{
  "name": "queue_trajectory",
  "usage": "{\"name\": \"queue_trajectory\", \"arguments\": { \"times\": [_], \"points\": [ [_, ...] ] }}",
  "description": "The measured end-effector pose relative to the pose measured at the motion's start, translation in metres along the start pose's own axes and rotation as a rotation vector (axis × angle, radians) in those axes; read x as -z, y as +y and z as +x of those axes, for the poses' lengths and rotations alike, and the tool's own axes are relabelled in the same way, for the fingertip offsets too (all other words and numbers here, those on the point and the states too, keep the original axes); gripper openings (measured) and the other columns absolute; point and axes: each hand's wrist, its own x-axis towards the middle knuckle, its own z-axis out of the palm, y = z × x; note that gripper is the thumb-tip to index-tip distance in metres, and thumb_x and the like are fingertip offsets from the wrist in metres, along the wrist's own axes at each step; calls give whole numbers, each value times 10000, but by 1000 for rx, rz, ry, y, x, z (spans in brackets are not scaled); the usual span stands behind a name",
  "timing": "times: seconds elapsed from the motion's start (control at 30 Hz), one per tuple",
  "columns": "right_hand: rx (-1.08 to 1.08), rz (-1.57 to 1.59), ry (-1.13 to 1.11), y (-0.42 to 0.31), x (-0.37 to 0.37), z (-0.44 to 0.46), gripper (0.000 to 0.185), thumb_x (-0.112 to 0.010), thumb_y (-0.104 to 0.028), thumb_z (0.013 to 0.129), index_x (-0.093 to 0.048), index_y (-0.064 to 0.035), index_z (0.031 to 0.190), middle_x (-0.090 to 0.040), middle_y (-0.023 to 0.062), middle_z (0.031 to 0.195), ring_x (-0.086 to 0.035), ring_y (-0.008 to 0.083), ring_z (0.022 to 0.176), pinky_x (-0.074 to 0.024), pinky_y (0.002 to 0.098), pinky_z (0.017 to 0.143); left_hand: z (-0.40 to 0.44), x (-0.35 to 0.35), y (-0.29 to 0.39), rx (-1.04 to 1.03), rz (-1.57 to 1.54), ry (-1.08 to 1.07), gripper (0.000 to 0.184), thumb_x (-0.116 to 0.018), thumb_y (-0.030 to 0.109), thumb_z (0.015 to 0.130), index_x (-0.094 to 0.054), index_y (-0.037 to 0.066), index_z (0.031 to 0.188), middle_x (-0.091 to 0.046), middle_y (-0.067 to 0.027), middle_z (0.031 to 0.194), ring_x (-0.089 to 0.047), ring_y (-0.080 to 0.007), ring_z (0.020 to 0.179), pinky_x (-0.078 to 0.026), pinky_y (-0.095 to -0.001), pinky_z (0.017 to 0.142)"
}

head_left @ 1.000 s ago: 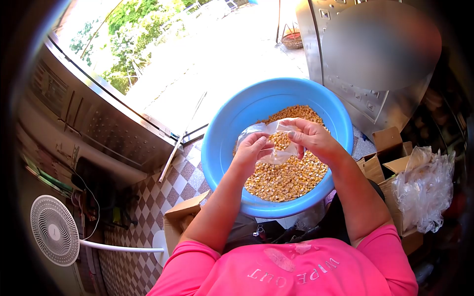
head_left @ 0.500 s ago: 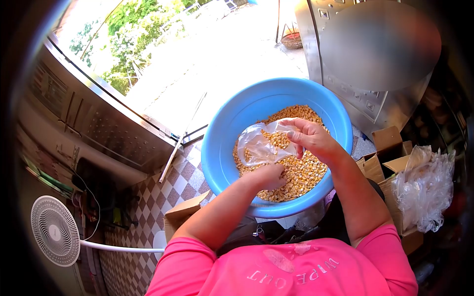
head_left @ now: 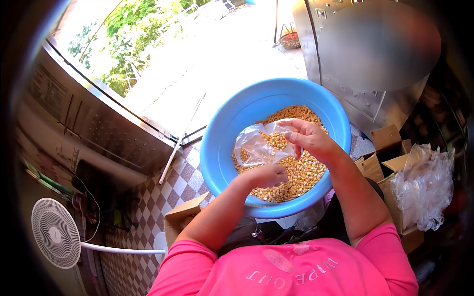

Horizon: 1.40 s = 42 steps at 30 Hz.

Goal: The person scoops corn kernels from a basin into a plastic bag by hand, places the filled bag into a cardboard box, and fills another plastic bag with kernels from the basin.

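A large blue basin (head_left: 222, 106) holds loose yellow corn kernels (head_left: 308, 172). Over the corn lies a clear plastic bag (head_left: 254, 145) with some kernels in it. My right hand (head_left: 308, 137) pinches the bag's right edge between thumb and fingers. Low over the kernels, just below the bag, my left hand (head_left: 269, 176) has its fingers curled together; what they hold, if anything, is hidden.
Cardboard boxes (head_left: 387, 138) stand at the right beside a bundle of clear plastic bags (head_left: 424, 187). At the lower left is a white fan (head_left: 56, 234). A basket (head_left: 291, 40) sits beyond the doorway, near a metal door panel (head_left: 355, 101).
My left hand let go of the bag and came down to the corn, its fingers now curled. My right hand has kept its hold, and the bag's left side has sunk onto the corn.
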Motion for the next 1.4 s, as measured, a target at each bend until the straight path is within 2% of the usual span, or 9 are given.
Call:
{"name": "queue_trajectory", "arguments": {
  "times": [0.13,0.23,0.43,0.77,0.87,0.93,0.97,1.03,1.4],
  "points": [
    [8,-12,3,3,1,2,367,-544,-188,906,-487,12,1208,-566,8,732,-525,55,532,-451,195,488,-21,15,25,60,-578,-20,200,-495,262,929,-564,87,999,-431,17,672,-349,-39,493,-229,-198,413],
    [28,-24,6,4,1,2,370,-544,-193,906,-488,12,1208,-576,14,740,-526,55,533,-451,194,490,-17,20,15,-19,-944,35,169,-484,183,927,-551,55,1013,-458,10,659,-389,-54,472,-261,-195,393],
    [3,-18,4,-2,0,-2,385,-539,-199,909,-472,15,1222,-579,20,739,-527,59,532,-450,195,479,-17,30,11,-62,-1152,91,233,-480,154,928,-517,-11,1088,-503,-13,695,-418,-58,490,-326,-189,416],
    [9,-38,5,0,0,0,369,-542,-199,911,-483,11,1209,-574,15,750,-528,53,535,-451,192,478,-12,36,3,-124,-1083,12,228,-469,116,920,-513,-7,1107,-524,-19,723,-465,-59,524,-341,-185,423],
    [1,-42,5,-3,-1,-1,364,-546,-206,910,-493,10,1198,-575,13,753,-527,51,536,-450,190,479,-9,40,-1,-192,-1223,25,251,-468,115,922,-487,-14,1135,-557,-53,797,-543,-100,632,-443,-205,513],
    [-1,-33,9,-4,-1,-1,362,-548,-209,909,-497,10,1192,-575,13,753,-526,50,535,-449,188,479,-14,37,10,-297,-1334,174,263,-463,111,927,-459,-14,1158,-566,-104,931,-588,-172,819,-518,-267,705],
    [-3,-25,10,-4,-2,-1,363,-549,-211,909,-499,11,1191,-576,13,755,-525,50,533,-449,188,478,-12,38,8,-296,-1334,173,263,-463,111,927,-459,-14,1158,-566,-104,931,-588,-172,819,-518,-267,705],
    [-4,-15,11,-4,-2,-1,364,-550,-213,908,-500,12,1190,-577,13,757,-523,49,531,-448,188,478,-8,39,0,-430,-1358,220,292,-438,126,937,-457,-26,1186,-549,-154,1120,-559,-219,1026,-454,-335,940],
    [-12,-38,12,-1,-1,-1,371,-551,-213,906,-499,10,1198,-535,-3,714,-525,55,527,-450,196,476,-9,41,-6,-465,-1407,339,388,-476,169,923,-392,12,1267,-458,-112,1252,-447,-235,1170,-356,-379,1023]
  ]
}}
